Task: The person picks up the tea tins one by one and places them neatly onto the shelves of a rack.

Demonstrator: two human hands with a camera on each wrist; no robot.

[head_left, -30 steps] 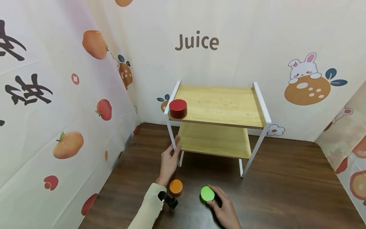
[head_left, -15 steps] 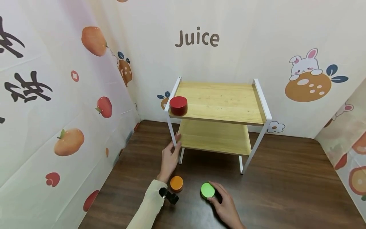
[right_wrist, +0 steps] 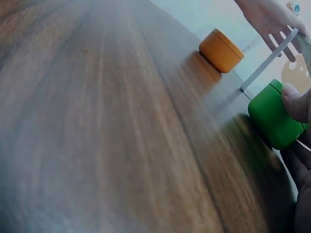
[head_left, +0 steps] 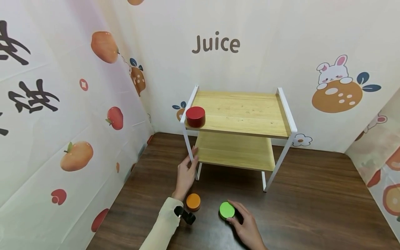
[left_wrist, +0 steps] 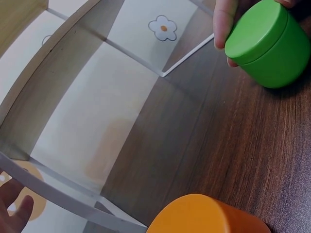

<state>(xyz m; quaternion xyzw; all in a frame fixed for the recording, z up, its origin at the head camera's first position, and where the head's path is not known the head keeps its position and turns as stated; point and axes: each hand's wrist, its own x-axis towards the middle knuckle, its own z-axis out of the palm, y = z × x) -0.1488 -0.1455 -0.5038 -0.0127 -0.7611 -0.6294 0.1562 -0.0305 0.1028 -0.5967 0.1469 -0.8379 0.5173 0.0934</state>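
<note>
My right hand [head_left: 247, 227] grips a small green lidded tin [head_left: 226, 210] between thumb and fingers, low at the tabletop. The right wrist view shows the thumb [right_wrist: 295, 103] against its side. My left hand [head_left: 185, 175] is at the front left leg of a two-tier shelf rack [head_left: 243, 116], with the white leg between thumb and fingers. An orange lidded tin [head_left: 193, 201] stands on the table by the left wrist. Up on the top board, at its front left corner, sits a red round tin [head_left: 195, 117].
The dark wood table [head_left: 315, 201] runs under everything. Printed white curtains [head_left: 262, 59] close off the back and both sides. A black strap with a mount [head_left: 185, 214] sits on the left sleeve. The lower board [head_left: 234, 149] hangs beneath the top one.
The view has shifted slightly up and down. Both hands, the rack and the tins keep their places.
</note>
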